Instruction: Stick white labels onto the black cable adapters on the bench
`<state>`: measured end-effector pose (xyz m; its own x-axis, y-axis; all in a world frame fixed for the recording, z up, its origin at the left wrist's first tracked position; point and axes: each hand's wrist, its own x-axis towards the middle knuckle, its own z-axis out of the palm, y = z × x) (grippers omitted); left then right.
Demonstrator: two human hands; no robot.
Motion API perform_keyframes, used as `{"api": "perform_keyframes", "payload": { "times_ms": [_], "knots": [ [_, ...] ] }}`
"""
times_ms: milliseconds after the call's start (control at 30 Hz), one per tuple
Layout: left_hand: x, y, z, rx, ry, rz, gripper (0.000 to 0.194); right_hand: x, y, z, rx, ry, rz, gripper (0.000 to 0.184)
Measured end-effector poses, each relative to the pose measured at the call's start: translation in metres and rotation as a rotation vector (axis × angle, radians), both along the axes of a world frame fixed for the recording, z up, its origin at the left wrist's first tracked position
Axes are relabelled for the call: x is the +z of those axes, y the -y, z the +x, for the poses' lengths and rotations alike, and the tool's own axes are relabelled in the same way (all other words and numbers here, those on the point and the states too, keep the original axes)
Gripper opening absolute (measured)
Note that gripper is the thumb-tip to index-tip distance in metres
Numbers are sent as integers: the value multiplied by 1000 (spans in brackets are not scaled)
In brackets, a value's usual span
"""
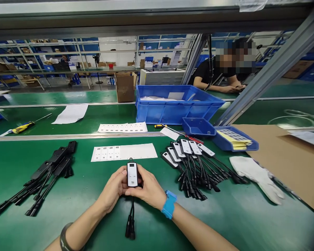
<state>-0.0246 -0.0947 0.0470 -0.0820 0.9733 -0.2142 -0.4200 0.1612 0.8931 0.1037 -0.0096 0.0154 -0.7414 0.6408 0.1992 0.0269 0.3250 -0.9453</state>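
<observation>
A small black controller box [132,176] with a white front label, a hanging loop on top and two black cable ends below is held upright between both hands. My left hand [114,186] grips its left edge; my right hand [149,186] is closed round its right edge and lower corner. Just behind it lies a white label sheet [138,151], with several printed labels at its left end. To the right is a pile of white-labelled boxes [185,147] with cables. Several black boxes [53,158] with no white label showing lie at the left.
Behind stand a large blue bin [172,111], a small blue tray [199,127] and another tray [235,143] holding yellow-backed sheets. A white glove [256,174] lies beside cardboard [290,160]. A yellow screwdriver [23,127] is far left. A person [217,75] sits across the bench.
</observation>
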Motion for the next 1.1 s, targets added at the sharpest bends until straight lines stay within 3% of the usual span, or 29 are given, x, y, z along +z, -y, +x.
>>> {"api": "perform_keyframes", "payload": {
  "times_ms": [67, 233, 367, 500, 567, 633, 700, 833, 967, 1100],
  "knots": [
    [-1, -1, 0, 18, -15, -11, 38, -1, 1, 0, 7, -40, -35, 63],
    [-11, -1, 3, 15, -221, -2, 46, -10, -1, 0, -65, -63, -46, 46],
    [-20, -3, 4, 52, -265, 13, 51, -12, 2, -3, -132, -20, 93, 46],
    [-18, -6, 3, 92, -71, 36, 54, -12, 1, -6, -157, 26, 302, 70],
    [-16, -6, -2, 56, -89, 65, 57, -10, -9, -4, -195, 52, 440, 73],
    [-16, -5, -11, 34, -352, 99, 55, -5, -27, 2, -298, 95, 561, 61],
    [-19, -5, -24, 45, -782, 135, 49, 5, -50, 13, -445, 210, 643, 51],
    [-33, -8, -44, 83, -1469, 147, 42, 29, -99, 47, -698, 722, 631, 43],
    [-44, -11, -46, 55, -1841, 50, 44, 36, -132, 81, -821, 947, 533, 38],
    [-46, -12, -40, 25, -1984, -104, 52, 33, -143, 88, -810, 1014, 485, 38]
  ]
}}
